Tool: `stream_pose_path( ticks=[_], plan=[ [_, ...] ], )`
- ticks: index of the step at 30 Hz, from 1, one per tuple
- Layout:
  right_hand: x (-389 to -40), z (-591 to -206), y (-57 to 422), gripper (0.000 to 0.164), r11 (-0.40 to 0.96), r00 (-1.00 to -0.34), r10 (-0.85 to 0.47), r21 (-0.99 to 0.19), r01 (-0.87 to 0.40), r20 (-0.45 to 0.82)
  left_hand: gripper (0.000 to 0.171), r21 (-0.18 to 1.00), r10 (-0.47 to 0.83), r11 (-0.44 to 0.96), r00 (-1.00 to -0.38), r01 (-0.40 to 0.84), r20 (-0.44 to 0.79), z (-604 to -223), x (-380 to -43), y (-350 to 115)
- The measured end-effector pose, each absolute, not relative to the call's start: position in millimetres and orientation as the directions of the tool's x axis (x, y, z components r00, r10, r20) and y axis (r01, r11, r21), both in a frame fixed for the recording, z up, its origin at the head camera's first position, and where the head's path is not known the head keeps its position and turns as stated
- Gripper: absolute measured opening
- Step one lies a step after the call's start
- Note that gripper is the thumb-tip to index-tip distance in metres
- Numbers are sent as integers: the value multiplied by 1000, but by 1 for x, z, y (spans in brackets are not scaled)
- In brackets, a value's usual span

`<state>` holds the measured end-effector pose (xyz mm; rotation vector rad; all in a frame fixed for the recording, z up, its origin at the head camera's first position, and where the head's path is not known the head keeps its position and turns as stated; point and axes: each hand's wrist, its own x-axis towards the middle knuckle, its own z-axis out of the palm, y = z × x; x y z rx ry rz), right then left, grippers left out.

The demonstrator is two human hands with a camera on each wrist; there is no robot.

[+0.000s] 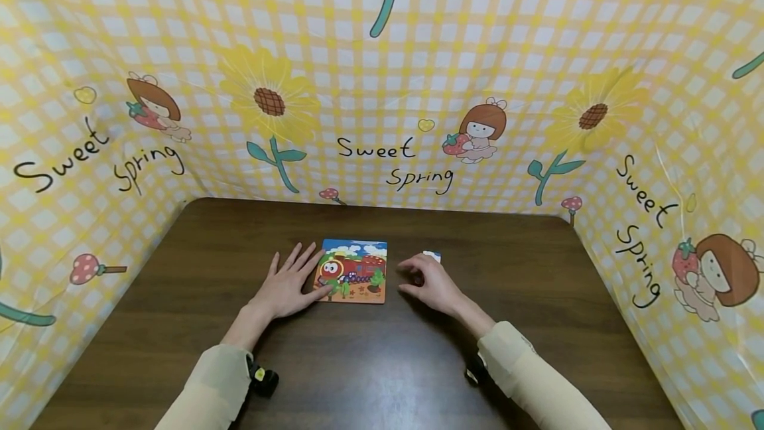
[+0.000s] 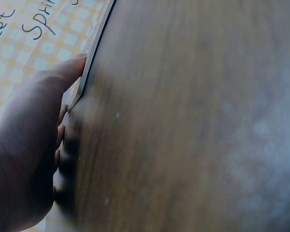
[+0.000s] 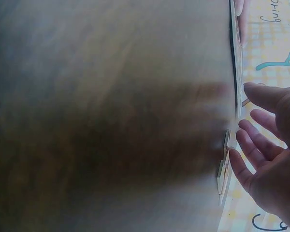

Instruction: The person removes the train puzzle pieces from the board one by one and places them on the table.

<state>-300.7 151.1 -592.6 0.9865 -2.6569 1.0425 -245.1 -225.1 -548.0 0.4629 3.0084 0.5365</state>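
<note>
A square picture board (image 1: 358, 274) with a red cartoon train under a blue sky lies flat on the table. My left hand (image 1: 289, 287) rests at its left side with fingers spread, the thumb on its lower left corner; the left wrist view also shows that thumb (image 2: 70, 72) at the board's edge. To the right of the board, my right hand (image 1: 434, 287) is held with loosely bent fingers and nothing between them. Small flat pieces (image 3: 221, 171) lie by its fingers in the right wrist view. In the head view one blue-and-white piece (image 1: 432, 255) shows behind that hand, partly hidden.
The dark wooden table (image 1: 382, 363) is enclosed at the back and both sides by yellow checked cloth (image 1: 382, 98) with flowers and lettering. A black wrist device (image 1: 264, 380) sits below the left sleeve, another (image 1: 473, 375) by the right sleeve.
</note>
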Motion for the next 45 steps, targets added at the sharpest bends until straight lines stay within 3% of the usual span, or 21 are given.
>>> stream_pose_path(
  ticks=[6,15,20,26,30,39,45],
  plan=[
    [-301,-598,143,41,588,-799,-529,-555,-589,287,94,346,298,896,-955,280,2,-550,-246,-226],
    [-277,-563,115,58,593,-760,-594,-495,-635,263,95,346,297,895,-955,280,4,-551,-246,-225],
    [-284,-578,106,65,643,-785,-580,-470,-605,216,94,350,299,893,-954,281,4,-551,-246,-224],
    [-291,-589,99,51,661,-803,-561,-474,-582,204,95,350,298,894,-955,280,4,-551,-247,-224],
    [-278,-571,95,45,622,-825,-536,-577,-530,180,95,348,299,894,-954,281,4,-550,-247,-225],
    [-256,-533,89,40,628,-837,-537,-614,-479,104,95,348,298,895,-955,280,2,-550,-246,-225],
    [-252,-530,84,48,635,-852,-521,-639,-434,61,95,367,300,886,-954,284,15,-553,-247,-226]
  ],
)
